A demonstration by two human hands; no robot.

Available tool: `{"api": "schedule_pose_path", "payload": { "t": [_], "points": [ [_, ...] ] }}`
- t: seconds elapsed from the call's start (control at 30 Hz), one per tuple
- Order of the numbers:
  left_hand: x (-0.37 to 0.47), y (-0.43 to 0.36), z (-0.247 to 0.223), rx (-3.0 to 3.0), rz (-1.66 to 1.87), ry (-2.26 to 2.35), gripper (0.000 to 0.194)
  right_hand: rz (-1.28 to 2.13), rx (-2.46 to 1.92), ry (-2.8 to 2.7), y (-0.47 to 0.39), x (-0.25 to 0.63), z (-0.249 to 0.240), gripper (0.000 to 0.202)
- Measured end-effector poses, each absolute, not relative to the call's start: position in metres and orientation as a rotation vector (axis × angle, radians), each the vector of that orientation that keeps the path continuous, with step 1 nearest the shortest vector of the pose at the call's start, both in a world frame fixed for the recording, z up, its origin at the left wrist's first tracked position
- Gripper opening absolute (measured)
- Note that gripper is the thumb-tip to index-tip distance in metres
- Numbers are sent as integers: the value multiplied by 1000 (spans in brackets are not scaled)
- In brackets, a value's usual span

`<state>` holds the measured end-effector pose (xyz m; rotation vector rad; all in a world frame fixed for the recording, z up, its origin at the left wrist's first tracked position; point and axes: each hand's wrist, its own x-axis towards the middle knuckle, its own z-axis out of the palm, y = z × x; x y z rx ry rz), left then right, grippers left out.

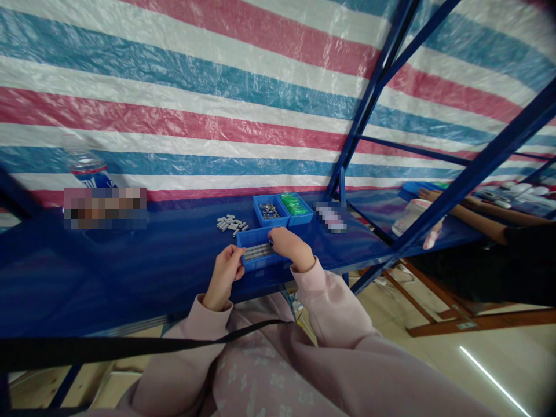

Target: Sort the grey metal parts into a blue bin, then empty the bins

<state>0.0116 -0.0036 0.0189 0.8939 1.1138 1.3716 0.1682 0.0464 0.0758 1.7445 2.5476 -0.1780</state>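
Observation:
A small blue plastic bin (260, 266) sits near the front edge of the blue table, with rows of short grey metal cylinders (257, 251) lined up inside. My left hand (226, 269) pinches the bin's left end between thumb and fingers. At the right end, my right hand (290, 246) reaches over the rim with its fingers curled together; whatever they hold is hidden. Behind the bin lies a loose pile of similar metal cylinders (231, 222). Two more blue bins stand farther back: one holds small metal parts (269, 211), the other green pieces (294, 204).
A water bottle (89, 165) stands at the back left beside a blurred patch. Blue frame posts (369, 104) rise on the right, before a striped plastic sheet (195, 87). Farther right, a co-worker's arms (473, 214) reach over the table near a clear plastic tub (408, 217).

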Motion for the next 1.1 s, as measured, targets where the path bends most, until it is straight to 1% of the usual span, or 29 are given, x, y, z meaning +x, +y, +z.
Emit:
{"api": "schedule_pose_path", "payload": {
  "t": [0.37, 0.8, 1.1],
  "points": [
    [11, -3, 17, 905, 1374, 1113, 32, -143, 1785, 2493, 40, 164, 77, 35],
    [12, -5, 21, 895, 1377, 1100, 33, -251, 1759, 2466, 40, 160, 80, 30],
    [11, -4, 18, 892, 1372, 1105, 32, -282, 1784, 2469, 37, 159, 86, 33]
  ]
}}
